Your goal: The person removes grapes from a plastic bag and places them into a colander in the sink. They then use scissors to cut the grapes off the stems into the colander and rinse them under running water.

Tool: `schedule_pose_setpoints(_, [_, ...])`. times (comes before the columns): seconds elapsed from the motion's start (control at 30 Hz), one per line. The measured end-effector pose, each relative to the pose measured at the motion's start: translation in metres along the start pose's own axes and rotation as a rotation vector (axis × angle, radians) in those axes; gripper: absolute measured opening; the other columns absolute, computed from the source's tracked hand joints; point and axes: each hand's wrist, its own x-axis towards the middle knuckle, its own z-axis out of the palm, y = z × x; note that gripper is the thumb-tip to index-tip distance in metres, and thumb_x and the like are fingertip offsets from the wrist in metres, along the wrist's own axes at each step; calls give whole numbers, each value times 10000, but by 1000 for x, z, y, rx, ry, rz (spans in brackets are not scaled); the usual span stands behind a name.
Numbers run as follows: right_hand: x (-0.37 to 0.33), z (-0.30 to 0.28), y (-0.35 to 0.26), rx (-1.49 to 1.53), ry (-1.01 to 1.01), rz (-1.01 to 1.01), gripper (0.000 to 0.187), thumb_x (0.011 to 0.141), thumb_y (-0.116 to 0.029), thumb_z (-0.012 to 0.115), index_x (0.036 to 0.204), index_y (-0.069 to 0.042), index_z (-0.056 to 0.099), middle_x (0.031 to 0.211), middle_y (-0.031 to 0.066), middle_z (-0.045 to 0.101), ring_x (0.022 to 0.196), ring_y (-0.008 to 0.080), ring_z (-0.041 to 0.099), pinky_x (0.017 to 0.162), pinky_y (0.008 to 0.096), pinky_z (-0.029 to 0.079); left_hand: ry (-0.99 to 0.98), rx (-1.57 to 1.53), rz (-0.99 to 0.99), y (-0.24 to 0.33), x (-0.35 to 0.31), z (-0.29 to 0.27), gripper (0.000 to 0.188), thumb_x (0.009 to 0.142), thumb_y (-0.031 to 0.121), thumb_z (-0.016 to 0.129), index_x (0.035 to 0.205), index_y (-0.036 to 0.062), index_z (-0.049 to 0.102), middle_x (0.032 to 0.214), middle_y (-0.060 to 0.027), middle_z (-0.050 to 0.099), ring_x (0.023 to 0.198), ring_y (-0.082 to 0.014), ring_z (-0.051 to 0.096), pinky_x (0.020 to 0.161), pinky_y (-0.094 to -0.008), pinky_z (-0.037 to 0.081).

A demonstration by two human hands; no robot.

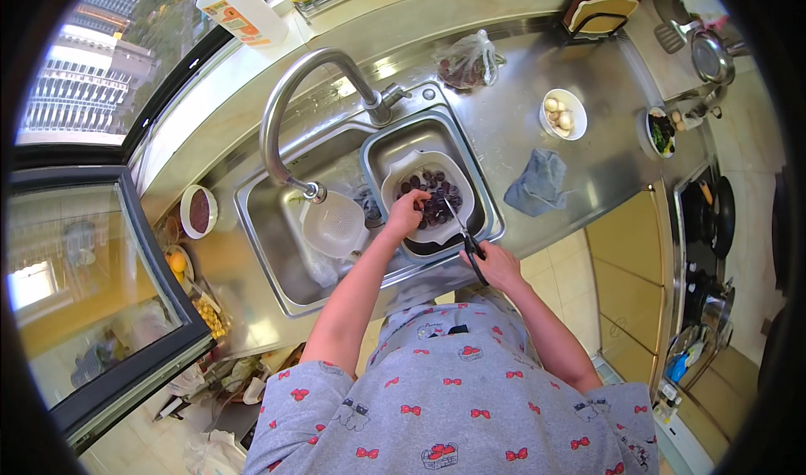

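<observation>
In the sink's right basin sits a white bowl [459, 178] with several dark purple grapes [435, 215] in it. My left hand [408, 215] reaches over the bowl's near left side, fingers pinched together among the grapes; a grape seems to be between the fingertips, partly hidden. My right hand [497, 267] is closed round the black handles of a pair of scissors [472, 250] at the near right rim. The blades point into the bowl, toward the left fingertips. In the left basin, a white colander [334, 225] stands beside my left forearm.
A tall faucet [273, 122] arches over the left basin. On the right counter lie a blue-grey cloth [537, 184], a bowl of pale bulbs [576, 105] and a plastic bag [470, 63]. A bowl of reddish grains [198, 212] stands left, near the open window [126, 223].
</observation>
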Motion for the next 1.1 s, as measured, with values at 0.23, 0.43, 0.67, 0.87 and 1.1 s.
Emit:
schedule_pose_setpoints(0.23, [-9, 0, 24, 47, 19, 55, 651, 851, -701, 531, 924, -62, 627, 869, 169, 692, 907, 376, 662, 774, 478, 476, 253, 644, 248, 37, 9, 15, 297, 746, 112, 685, 1041, 130, 669, 971, -119, 644, 992, -323, 606, 846, -448, 499])
schedule_pose_setpoints(0.43, [-18, -4, 37, 25, 12, 102, 621, 863, -689, 531, 872, -72, 606, 799, 153, 681, 842, 355, 668, 739, 464, 472, 129, 840, 530, 31, 18, 40, 363, 704, 67, 695, 1050, 171, 669, 998, -103, 562, 955, -309, 582, 802, -441, 477])
schedule_pose_setpoints(0.67, [-20, -10, 44, 42, 7, 125, 618, 862, -690, 531, 872, -78, 609, 800, 144, 683, 834, 347, 670, 739, 459, 472, 206, 900, 259, 23, 29, 32, 323, 749, 88, 705, 1046, 211, 674, 1020, -102, 544, 976, -314, 593, 805, -457, 479])
schedule_pose_setpoints(0.87, [-14, -8, 44, 43, 21, 99, 617, 859, -693, 535, 860, -81, 614, 808, 143, 685, 833, 342, 670, 730, 457, 471, 242, 529, 114, 5, 43, 6, 185, 820, 47, 569, 919, 130, 701, 982, -121, 634, 962, -339, 630, 828, -468, 509])
schedule_pose_setpoints(1.1, [-10, -8, 36, 55, -4, 82, 624, 855, -699, 535, 850, -80, 613, 808, 148, 684, 842, 352, 673, 727, 449, 475, 252, 599, 90, 23, 28, 11, 297, 781, 95, 693, 1056, 125, 584, 1026, -118, 652, 991, -330, 628, 838, -455, 496])
